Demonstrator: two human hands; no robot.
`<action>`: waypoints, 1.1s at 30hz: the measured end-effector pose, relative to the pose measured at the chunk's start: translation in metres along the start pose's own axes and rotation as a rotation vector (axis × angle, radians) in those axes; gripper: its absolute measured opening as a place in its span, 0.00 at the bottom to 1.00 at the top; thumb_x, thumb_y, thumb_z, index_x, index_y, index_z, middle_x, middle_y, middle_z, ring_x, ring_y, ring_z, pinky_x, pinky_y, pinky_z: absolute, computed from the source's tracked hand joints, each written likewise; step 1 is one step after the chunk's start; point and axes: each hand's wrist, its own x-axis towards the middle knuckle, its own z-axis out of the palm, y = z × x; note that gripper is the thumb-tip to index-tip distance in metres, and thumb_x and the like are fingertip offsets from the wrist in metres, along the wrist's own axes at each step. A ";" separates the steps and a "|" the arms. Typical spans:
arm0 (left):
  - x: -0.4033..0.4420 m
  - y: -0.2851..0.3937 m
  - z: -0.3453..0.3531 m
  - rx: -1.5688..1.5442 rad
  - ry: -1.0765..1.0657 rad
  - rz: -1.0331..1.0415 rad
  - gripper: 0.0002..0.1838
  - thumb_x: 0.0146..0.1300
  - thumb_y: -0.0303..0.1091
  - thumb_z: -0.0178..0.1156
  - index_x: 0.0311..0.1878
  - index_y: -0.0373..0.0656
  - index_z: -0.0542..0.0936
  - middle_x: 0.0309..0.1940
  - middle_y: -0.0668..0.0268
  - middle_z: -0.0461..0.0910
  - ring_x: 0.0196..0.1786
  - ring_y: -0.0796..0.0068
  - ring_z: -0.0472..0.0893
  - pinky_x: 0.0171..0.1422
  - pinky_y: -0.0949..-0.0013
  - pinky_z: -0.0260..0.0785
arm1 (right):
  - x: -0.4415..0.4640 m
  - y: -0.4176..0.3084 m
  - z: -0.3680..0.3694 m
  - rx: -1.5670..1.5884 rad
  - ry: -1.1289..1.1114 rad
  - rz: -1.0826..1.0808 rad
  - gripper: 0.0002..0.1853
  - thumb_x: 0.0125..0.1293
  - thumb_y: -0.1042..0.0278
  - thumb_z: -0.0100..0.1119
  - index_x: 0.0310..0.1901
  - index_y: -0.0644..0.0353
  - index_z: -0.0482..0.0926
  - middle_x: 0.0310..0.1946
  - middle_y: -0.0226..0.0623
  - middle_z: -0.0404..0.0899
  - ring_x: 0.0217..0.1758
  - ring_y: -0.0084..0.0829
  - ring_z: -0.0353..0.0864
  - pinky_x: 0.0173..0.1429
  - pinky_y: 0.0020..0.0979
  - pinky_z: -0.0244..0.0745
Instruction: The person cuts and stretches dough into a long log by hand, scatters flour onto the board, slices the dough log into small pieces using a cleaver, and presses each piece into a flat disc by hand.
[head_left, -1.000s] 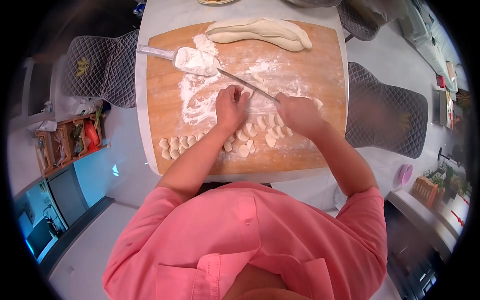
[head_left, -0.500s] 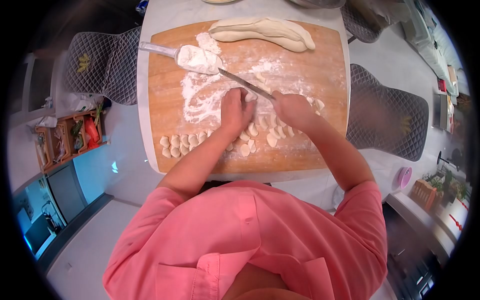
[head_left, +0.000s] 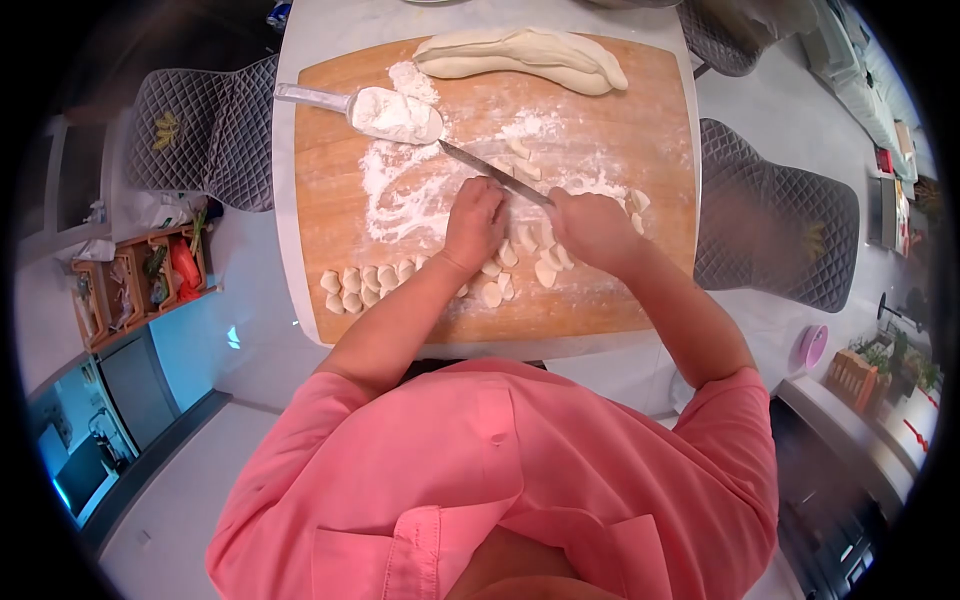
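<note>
My right hand (head_left: 592, 228) is closed around the handle of a knife (head_left: 490, 171), whose long blade points up and left over the floured board. Just left of the handle, my left hand (head_left: 476, 220) is closed with curled fingers on dough, mostly hidden beneath them, close to the blade. Cut dough slices (head_left: 520, 148) lie beyond the blade. More dough pieces (head_left: 547, 270) are scattered below and between my hands, some dusted with flour. Small dough pieces (head_left: 370, 278) stand in rows by my left forearm.
A long dough roll (head_left: 520, 58) rests at the far side of the wooden board (head_left: 330, 200). A clear scoop (head_left: 395, 115) with flour lies at the upper left, near the knife tip. Quilted chairs (head_left: 780, 215) flank the white table.
The blade has shifted slightly down and right, and another dough slice now shows beyond it. My left fingers now cover the dough that showed at their tips.
</note>
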 end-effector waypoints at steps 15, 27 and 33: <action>-0.013 -0.017 -0.008 0.180 -0.117 -0.067 0.05 0.51 0.26 0.65 0.32 0.40 0.79 0.33 0.59 0.79 0.40 0.54 0.76 0.44 0.55 0.68 | 0.012 0.002 0.011 0.062 -0.011 -0.024 0.13 0.70 0.61 0.48 0.45 0.61 0.75 0.30 0.50 0.81 0.37 0.52 0.81 0.42 0.49 0.75; -0.055 -0.072 -0.111 0.272 0.140 -0.135 0.10 0.57 0.29 0.63 0.42 0.40 0.78 0.45 0.57 0.78 0.52 0.53 0.73 0.59 0.56 0.65 | -0.092 0.081 -0.004 -0.029 0.625 0.527 0.21 0.62 0.57 0.59 0.56 0.53 0.79 0.45 0.43 0.84 0.48 0.44 0.83 0.53 0.41 0.76; -0.064 -0.086 -0.138 0.303 0.157 -0.210 0.18 0.59 0.30 0.62 0.52 0.38 0.75 0.53 0.54 0.76 0.56 0.50 0.72 0.63 0.54 0.63 | -0.103 0.121 0.037 -0.106 0.682 0.662 0.25 0.64 0.56 0.59 0.61 0.55 0.75 0.55 0.42 0.78 0.58 0.43 0.77 0.59 0.41 0.73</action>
